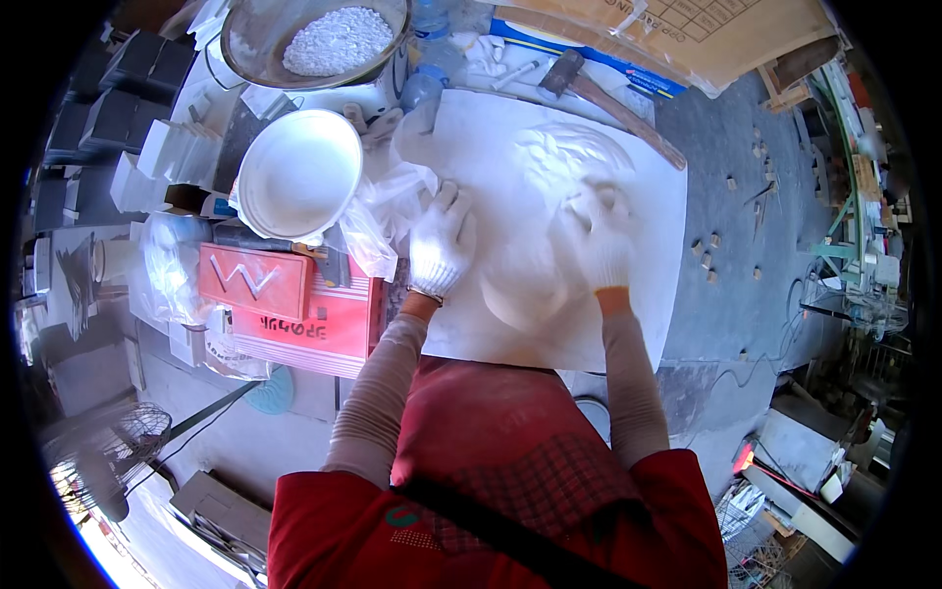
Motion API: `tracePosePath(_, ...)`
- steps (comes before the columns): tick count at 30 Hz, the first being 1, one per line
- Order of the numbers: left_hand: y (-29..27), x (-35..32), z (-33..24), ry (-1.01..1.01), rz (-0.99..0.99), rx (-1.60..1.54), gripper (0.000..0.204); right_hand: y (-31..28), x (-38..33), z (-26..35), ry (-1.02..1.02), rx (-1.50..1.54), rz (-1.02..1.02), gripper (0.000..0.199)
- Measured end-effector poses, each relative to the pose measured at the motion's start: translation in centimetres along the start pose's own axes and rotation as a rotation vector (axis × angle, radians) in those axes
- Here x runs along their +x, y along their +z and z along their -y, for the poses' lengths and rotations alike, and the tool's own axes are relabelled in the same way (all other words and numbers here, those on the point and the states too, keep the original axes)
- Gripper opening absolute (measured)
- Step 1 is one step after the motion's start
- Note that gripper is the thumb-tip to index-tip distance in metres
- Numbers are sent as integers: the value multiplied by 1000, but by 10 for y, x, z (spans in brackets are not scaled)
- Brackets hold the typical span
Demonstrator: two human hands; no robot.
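A white slab (653,285) lies in front of me, bearing a smooth raised relief (520,294) with carved wavy strands (569,152) at its far end. My left hand (442,240), in a white knit glove, rests at the slab's left edge, its fingers loosely bent and apart. Over the right side of the relief lies my right hand (601,240), gloved the same way. Its fingers blend into the white surface, so whether they hold anything is not visible. Crumpled clear plastic (378,211) touches the area beside my left hand.
Left stand a white bowl (299,172), a red box (294,339) and a red block (257,280). A metal basin (245,59) holds white lumps (339,41). A hammer (628,113) lies across the slab's far right corner. Cardboard (687,34) is behind; a fan (108,452) stands lower left.
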State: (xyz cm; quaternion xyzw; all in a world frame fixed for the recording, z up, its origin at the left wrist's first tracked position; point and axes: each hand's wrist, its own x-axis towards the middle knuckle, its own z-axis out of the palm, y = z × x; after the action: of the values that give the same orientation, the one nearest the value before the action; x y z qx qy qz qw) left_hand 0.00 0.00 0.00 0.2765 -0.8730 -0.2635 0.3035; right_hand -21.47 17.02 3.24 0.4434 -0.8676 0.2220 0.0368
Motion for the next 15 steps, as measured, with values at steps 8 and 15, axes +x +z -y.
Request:
tracePosePath(8, 0, -3, -12, -47, -42, -38, 24, -1, -41, 20, -13, -107, -62, 43)
tracePosePath(15, 9, -6, 1, 8, -79, -38, 30, 7, -4, 20, 0, 240, -71, 41)
